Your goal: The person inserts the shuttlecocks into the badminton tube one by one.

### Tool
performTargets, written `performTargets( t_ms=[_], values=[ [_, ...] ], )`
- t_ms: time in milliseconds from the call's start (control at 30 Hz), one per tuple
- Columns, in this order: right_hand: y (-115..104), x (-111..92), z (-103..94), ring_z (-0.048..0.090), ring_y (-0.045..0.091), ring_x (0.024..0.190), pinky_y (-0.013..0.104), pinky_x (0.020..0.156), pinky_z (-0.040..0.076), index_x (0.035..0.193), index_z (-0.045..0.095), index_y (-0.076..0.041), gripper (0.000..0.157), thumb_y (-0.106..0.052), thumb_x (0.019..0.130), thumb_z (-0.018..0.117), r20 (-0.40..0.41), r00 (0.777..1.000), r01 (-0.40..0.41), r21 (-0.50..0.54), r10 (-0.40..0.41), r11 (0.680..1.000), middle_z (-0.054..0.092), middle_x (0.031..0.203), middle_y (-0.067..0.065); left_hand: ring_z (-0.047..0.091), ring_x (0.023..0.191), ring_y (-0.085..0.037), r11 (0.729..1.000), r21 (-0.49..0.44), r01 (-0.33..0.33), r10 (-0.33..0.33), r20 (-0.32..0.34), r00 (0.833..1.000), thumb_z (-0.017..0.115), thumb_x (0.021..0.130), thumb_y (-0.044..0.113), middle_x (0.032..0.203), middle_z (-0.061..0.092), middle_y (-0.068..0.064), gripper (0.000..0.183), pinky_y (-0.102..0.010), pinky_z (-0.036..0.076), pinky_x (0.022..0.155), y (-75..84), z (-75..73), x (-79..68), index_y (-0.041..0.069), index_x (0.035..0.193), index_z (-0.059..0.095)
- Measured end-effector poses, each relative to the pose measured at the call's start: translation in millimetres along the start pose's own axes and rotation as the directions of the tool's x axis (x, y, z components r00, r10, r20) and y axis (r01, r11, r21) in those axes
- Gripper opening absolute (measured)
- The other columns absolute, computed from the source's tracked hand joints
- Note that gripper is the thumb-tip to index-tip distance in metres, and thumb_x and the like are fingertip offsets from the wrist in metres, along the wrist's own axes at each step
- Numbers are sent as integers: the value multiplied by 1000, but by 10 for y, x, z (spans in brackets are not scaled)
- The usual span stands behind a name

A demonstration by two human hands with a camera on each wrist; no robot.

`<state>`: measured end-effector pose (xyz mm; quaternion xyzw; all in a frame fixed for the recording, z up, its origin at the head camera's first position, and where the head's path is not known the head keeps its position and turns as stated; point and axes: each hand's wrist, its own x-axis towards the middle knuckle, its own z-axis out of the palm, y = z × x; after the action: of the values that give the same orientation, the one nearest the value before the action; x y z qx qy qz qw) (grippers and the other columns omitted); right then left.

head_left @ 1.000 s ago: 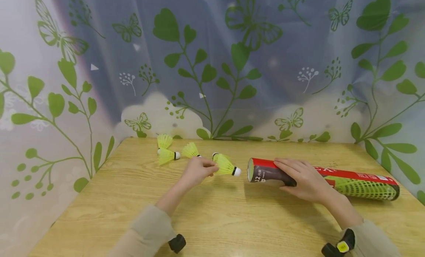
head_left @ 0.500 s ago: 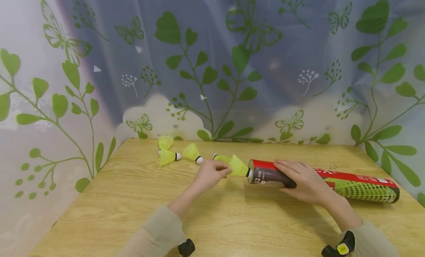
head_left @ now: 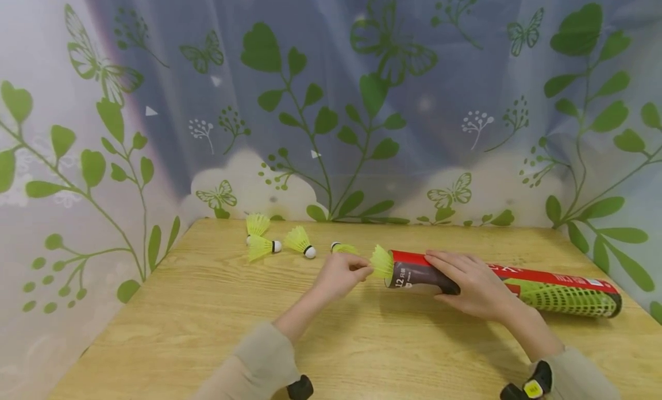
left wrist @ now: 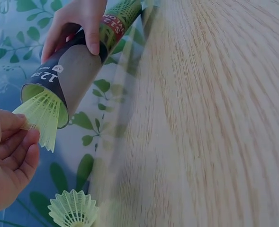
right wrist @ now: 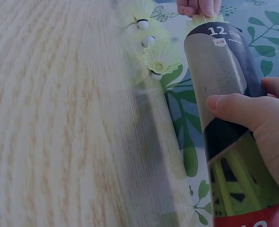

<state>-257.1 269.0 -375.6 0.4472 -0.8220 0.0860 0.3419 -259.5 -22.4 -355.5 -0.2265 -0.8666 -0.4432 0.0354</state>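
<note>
My left hand (head_left: pixel 342 273) pinches the feather skirt of a yellow shuttlecock (head_left: pixel 381 262) between thumb and fingertips. The shuttlecock's front part is inside the mouth of a red and black shuttlecock tube (head_left: pixel 414 271), its cork hidden there; part of the skirt sticks out, as the left wrist view shows too (left wrist: pixel 43 116). My right hand (head_left: pixel 473 285) grips the tube near its open end, thumb on the near side and fingers over the top. The tube lies on its side, mouth toward the left hand.
Several more yellow shuttlecocks lie on the wooden table (head_left: pixel 207 331): one partly behind the left hand (head_left: pixel 343 247), another shuttlecock (head_left: pixel 300 242) left of it, and a touching pair farther left (head_left: pixel 262 246). A patterned curtain (head_left: pixel 331 130) hangs along the table's back edge.
My left hand has moved right, carrying the shuttlecock cork-first from in front of the tube into its mouth. The right hand and tube have stayed in place.
</note>
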Motion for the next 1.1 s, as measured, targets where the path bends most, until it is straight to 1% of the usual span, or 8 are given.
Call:
performTargets(
  t_ms=[200, 333, 500, 533, 700, 733, 800, 1100],
  values=[
    [-7, 1, 3, 57, 28, 106, 49, 81, 46, 129, 54, -4, 71, -60, 88, 37, -1, 1000, -6, -3, 6, 1000, 59, 122, 12, 56, 67, -6, 1000, -10, -24, 24, 7, 1000, 63, 89, 14, 85, 70, -11, 16, -19, 46, 57, -3, 58, 29, 3, 96, 73],
    [-9, -5, 4, 57, 28, 106, 49, 81, 46, 129, 55, -4, 71, -59, 88, 37, -3, 1000, -8, -8, 8, 1000, 59, 122, 12, 60, 70, -7, 1000, -12, -22, 22, 1, 1000, 63, 90, 14, 89, 71, -9, 18, -19, 48, 61, -11, 98, 42, 3, 101, 71],
    [-1, -11, 1, 56, 29, 106, 49, 81, 46, 129, 55, -4, 72, -60, 88, 37, -1, 1000, -11, -12, 11, 1000, 59, 123, 12, 64, 73, -12, 998, -11, -69, 68, -26, 997, 63, 89, 10, 91, 71, -9, 17, -19, 50, 64, -19, 150, 44, 1, 102, 69],
    [3, -10, -2, 56, 29, 106, 49, 81, 46, 129, 54, -4, 70, -59, 88, 42, 1, 1000, -9, -9, 9, 1000, 59, 123, 12, 65, 73, -13, 997, -12, -80, 79, -30, 996, 62, 89, 9, 90, 71, -9, 17, -18, 50, 64, -15, 160, 43, 0, 102, 69],
    [20, 2, -11, 57, 29, 105, 50, 79, 47, 129, 55, -4, 68, -57, 88, 44, -9, 1000, 2, 0, -2, 1000, 59, 123, 13, 66, 73, -15, 994, -23, -108, 107, -36, 994, 62, 89, 6, 90, 71, -11, 15, -16, 50, 62, 9, 217, 56, -1, 100, 69],
    [21, 3, -12, 57, 29, 105, 50, 79, 47, 129, 55, -4, 68, -57, 88, 44, -12, 1000, 3, 1, -3, 1000, 59, 123, 13, 66, 73, -16, 993, -26, -111, 110, -35, 993, 62, 89, 6, 91, 71, -11, 15, -15, 50, 63, 10, 230, 62, -1, 100, 69],
    [19, 2, -10, 57, 29, 105, 50, 79, 47, 129, 55, -4, 70, -58, 89, 38, -18, 1000, 3, -4, -3, 1000, 59, 122, 13, 66, 74, -16, 993, -31, -115, 114, -37, 993, 62, 88, 5, 93, 71, -12, 15, -15, 50, 63, 1, 261, 75, -1, 100, 69],
    [41, -45, 0, 57, 29, 104, 50, 78, 47, 128, 55, -4, 70, -59, 89, 36, -23, 1000, -6, -12, 6, 1000, 59, 121, 12, 67, 77, -16, 992, -38, -124, 121, -63, 991, 63, 88, 6, 100, 70, -13, 15, -13, 50, 64, -11, 361, 98, -1, 99, 71]
  ],
)
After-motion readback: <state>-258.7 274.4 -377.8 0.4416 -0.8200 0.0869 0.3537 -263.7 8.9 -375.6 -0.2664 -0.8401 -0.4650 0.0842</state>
